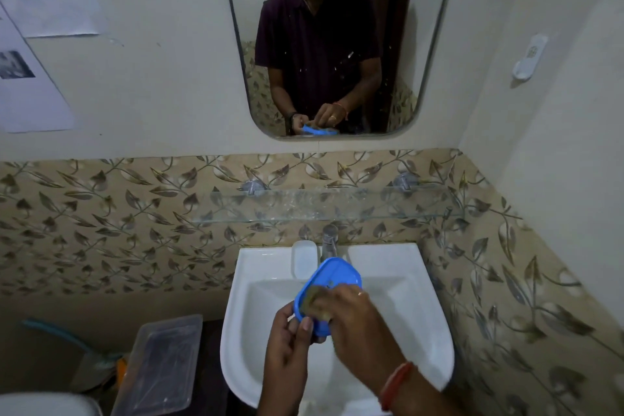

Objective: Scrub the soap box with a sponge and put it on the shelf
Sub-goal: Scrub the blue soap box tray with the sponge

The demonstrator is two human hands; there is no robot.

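Note:
A blue plastic soap box (pixel 332 275) is held tilted over the white sink (pixel 405 314). My left hand (pixel 292 341) grips its near left edge, thumb on top. My right hand (pixel 353 314) holds a yellow-green sponge (pixel 314 302) pressed against the box's inner face. The hand is blurred. A glass shelf (pixel 331 204) runs along the leaf-patterned tiles above the tap, with nothing on it.
A chrome tap (pixel 329 241) and a white soap bar (pixel 304 258) sit on the sink's back rim. A clear plastic tub (pixel 162 365) stands at the lower left. The mirror (pixel 331 44) above reflects a person. A white wall hook (pixel 528 57) hangs at right.

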